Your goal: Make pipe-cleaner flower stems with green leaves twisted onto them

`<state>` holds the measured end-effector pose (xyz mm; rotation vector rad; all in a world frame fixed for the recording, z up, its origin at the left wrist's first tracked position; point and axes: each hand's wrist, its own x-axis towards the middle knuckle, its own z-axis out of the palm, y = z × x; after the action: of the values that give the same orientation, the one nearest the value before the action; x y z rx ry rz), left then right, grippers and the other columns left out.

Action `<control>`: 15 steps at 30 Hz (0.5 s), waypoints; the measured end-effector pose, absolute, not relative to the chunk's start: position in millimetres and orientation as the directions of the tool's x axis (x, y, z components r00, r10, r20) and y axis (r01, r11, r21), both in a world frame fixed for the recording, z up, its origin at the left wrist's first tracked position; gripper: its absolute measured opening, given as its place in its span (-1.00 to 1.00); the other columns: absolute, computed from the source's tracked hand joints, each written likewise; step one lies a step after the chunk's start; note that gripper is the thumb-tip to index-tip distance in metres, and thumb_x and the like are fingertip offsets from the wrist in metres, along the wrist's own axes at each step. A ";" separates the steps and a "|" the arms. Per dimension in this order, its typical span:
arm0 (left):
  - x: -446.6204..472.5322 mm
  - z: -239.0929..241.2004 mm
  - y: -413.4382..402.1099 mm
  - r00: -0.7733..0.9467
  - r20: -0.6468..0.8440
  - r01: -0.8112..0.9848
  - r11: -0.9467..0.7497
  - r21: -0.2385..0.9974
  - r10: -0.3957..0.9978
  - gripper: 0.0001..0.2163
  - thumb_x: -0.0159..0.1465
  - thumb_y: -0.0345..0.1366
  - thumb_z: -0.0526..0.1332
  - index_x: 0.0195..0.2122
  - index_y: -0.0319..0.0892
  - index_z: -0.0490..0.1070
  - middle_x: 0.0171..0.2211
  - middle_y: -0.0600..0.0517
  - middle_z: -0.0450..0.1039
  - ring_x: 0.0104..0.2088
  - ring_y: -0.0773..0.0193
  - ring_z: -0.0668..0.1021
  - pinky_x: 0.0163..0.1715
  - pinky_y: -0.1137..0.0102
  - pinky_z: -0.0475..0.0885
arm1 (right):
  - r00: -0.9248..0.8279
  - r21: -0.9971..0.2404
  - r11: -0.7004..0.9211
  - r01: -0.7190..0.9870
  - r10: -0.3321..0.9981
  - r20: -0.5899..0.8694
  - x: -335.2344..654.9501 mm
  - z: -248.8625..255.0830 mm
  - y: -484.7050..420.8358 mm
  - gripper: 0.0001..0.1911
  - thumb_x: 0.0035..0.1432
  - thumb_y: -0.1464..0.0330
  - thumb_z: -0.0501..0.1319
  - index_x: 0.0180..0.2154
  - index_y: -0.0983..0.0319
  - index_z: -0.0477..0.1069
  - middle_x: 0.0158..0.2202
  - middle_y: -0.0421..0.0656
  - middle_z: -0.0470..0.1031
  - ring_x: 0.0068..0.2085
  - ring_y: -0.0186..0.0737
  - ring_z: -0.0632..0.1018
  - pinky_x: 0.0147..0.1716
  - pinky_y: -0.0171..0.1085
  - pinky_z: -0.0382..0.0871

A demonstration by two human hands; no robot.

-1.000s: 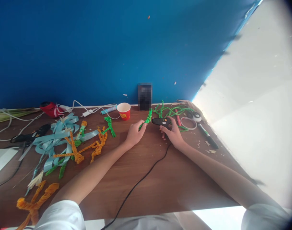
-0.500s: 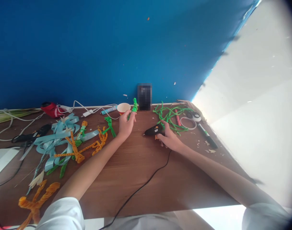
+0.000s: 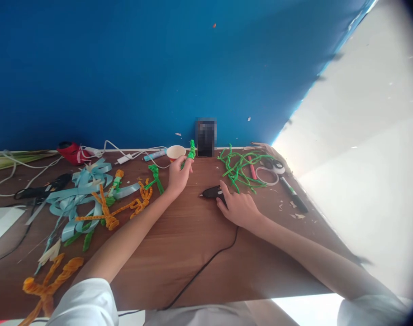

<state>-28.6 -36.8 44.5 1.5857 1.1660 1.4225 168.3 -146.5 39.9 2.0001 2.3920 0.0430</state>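
Note:
My left hand point(image 3: 179, 174) is closed around the lower part of a green twisted pipe-cleaner piece point(image 3: 192, 148), whose knobbly top sticks up past the fingers. A paper cup point(image 3: 176, 152) stands just behind that hand. Lower and to the right, my right hand point(image 3: 239, 206) lies over a black glue gun point(image 3: 210, 193), with thumb and forefinger about its body. The gun is down on the table with its nozzle pointing left; its handle is hidden under the palm. Its black cord point(image 3: 206, 265) runs toward the table's front edge.
On the left lie light blue ribbon point(image 3: 86, 190), orange pipe-cleaner figures point(image 3: 109, 219), a green one point(image 3: 154, 177) and a second black tool point(image 3: 45, 188). A phone point(image 3: 206, 138) leans on the blue wall. To the right are tangled green stems point(image 3: 242, 165), scissors point(image 3: 277, 167) and a marker point(image 3: 294, 194).
My right hand has brought the glue gun down and slightly left, onto the table, and its fingers have loosened and flattened over it. My left hand keeps the green piece in nearly the same place.

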 end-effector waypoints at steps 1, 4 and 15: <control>-27.2 42.3 -38.0 0.006 0.353 0.175 -0.349 0.921 0.935 -0.77 0.27 -0.17 0.10 -0.43 -0.18 0.38 -0.63 0.12 0.28 -0.63 0.43 0.32 -0.58 0.49 0.21 | -0.183 0.033 0.182 0.983 0.983 0.032 168.4 39.4 -147.1 -0.45 0.31 0.13 -0.12 0.23 0.25 0.08 -0.37 -0.02 0.55 -0.37 -0.01 0.56 -0.39 -0.24 0.22; -23.9 34.0 -40.4 0.043 0.343 0.222 -0.344 0.912 0.938 -0.77 0.28 -0.16 0.08 -0.41 -0.17 0.38 -0.63 0.12 0.29 -0.61 0.41 0.33 -0.56 0.49 0.21 | -0.257 -0.034 0.269 0.963 0.946 0.196 168.4 39.3 -149.1 -0.64 0.32 0.21 -0.08 -0.09 0.25 0.38 -0.34 -0.02 0.52 -0.32 -0.10 0.52 -0.37 -0.27 0.18; -18.8 18.0 -40.8 0.064 0.346 0.390 -0.342 0.855 0.936 -0.75 0.29 -0.16 0.06 -0.45 -0.17 0.36 -0.63 0.12 0.32 -0.57 0.38 0.37 -0.49 0.47 0.23 | -0.750 -0.153 0.779 0.608 0.627 0.211 138.5 30.5 -160.8 -0.82 0.32 0.34 0.04 -0.25 0.27 0.36 -0.23 -0.09 0.38 -0.27 -0.23 0.35 -0.23 -0.25 0.20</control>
<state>-18.8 -40.8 18.0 1.7871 1.3216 1.2598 138.5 -160.8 30.5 1.1299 3.1977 -0.1278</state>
